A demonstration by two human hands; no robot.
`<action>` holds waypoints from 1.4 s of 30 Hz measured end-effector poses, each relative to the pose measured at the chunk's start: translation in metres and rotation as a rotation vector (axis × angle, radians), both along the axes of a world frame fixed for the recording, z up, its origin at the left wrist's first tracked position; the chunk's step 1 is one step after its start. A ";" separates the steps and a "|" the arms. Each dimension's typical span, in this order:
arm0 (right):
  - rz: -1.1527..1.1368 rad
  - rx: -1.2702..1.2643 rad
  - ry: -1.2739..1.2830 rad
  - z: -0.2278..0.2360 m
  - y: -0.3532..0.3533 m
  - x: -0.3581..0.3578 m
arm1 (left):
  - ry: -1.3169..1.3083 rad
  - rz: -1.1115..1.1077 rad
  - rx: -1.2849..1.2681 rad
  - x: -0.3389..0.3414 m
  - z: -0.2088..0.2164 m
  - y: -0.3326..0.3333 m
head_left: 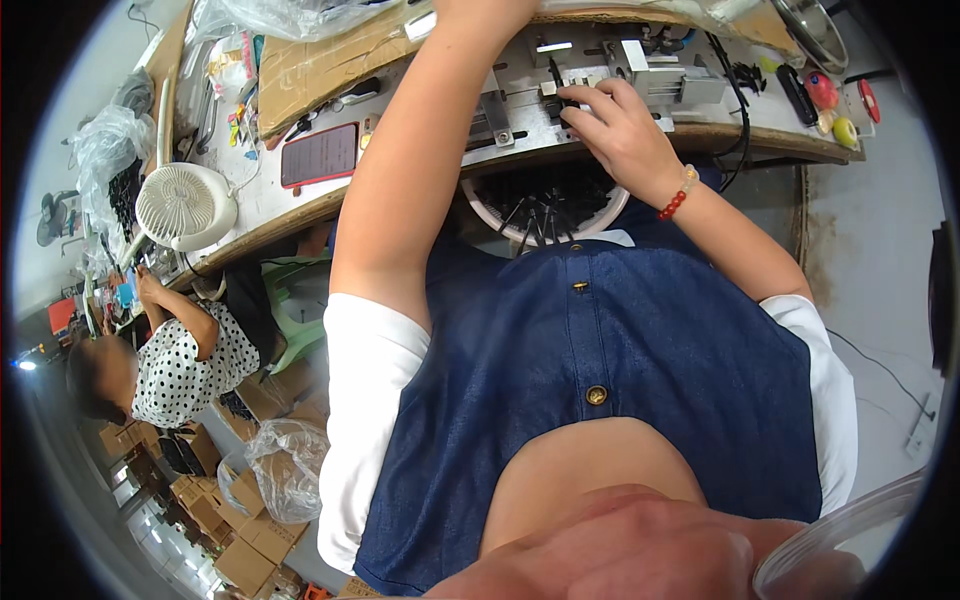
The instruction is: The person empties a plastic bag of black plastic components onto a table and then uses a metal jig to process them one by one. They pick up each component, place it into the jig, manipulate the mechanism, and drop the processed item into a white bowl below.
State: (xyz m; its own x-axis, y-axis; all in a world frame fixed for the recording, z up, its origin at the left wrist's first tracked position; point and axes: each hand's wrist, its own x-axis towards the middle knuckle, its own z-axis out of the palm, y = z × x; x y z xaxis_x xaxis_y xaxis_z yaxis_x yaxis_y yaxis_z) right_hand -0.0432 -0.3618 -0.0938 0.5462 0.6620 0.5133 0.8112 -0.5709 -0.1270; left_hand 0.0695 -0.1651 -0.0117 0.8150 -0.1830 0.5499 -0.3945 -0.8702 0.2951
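Observation:
My right hand (632, 142), a beaded bracelet (677, 202) at its wrist, reaches in from the right to a metal fixture (660, 85) on the bench. Its fingers are bent and close together at a small black part (555, 72) in the middle of the fixture; the thumb is mostly hidden. At the top edge is my left hand (487, 14), with its fingers cut off by the picture's rim, so what they hold does not show. Below the left forearm a metal block (490, 118) of the fixture is partly covered.
A phone (320, 155), cardboard (310, 85) and a white fan (186, 206) are on the left. Dark cables (742, 120), small black pieces (748, 77) and a metal bowl (812, 32) are on the right. Below the bench edge sits a round basket (483, 207) with black pieces. Another person (190, 355) works at far left.

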 end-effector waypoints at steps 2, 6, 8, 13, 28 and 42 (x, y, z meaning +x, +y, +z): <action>0.017 0.010 0.002 -0.001 0.000 0.002 | 0.024 -0.058 -0.141 -0.010 0.001 0.012; 0.074 0.114 0.037 0.014 -0.003 0.018 | 0.046 -0.109 -0.526 -0.048 0.003 0.019; 0.063 0.184 -0.066 0.031 -0.006 0.043 | 0.023 -0.163 -0.597 -0.072 -0.004 0.021; -0.117 0.164 -0.121 0.075 0.000 0.126 | -0.009 -0.283 -0.411 -0.140 -0.057 0.009; -0.084 0.502 0.493 0.097 -0.028 0.141 | 0.057 -0.201 -0.278 -0.146 -0.109 -0.015; -0.196 0.466 -0.038 0.065 0.022 0.132 | -0.095 -0.146 -0.225 -0.097 -0.067 -0.013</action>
State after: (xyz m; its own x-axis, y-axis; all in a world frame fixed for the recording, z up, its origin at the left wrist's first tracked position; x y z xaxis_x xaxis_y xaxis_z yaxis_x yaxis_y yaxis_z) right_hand 0.0887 -0.3396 -0.0285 0.6128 0.2442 0.7515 0.7031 -0.6026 -0.3775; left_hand -0.0272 -0.1781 -0.0783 0.7315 -0.1596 0.6629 -0.5463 -0.7189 0.4298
